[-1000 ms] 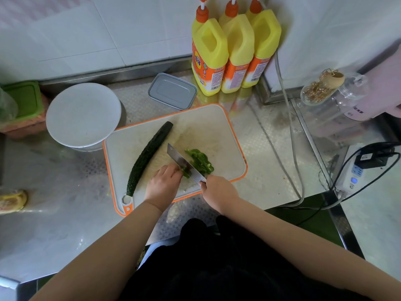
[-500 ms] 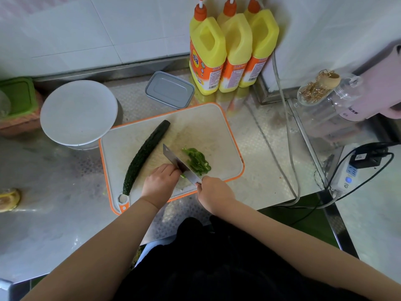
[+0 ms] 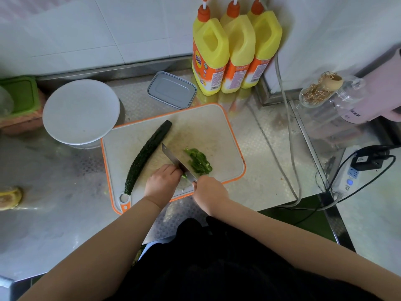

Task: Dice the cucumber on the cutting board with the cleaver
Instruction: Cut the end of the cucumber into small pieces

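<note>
Head view looks down on the cutting board (image 3: 217, 127), and every place below is told from it. Along its left part a whole cucumber (image 3: 147, 157) lies uncut, slanting from the near-left corner toward the middle of the far edge. Near its front edge the right hand (image 3: 209, 191) is closed around the handle of the cleaver (image 3: 176, 162), blade down on the board. Touching the blade's left side, the left hand (image 3: 162, 181) curls its fingers over a small green piece, mostly hidden. To the blade's right lies a heap of green slices (image 3: 198, 160). I judge the slicing of that last piece nearly finished; next the cucumber must be drawn under the blade and steadied.
</note>
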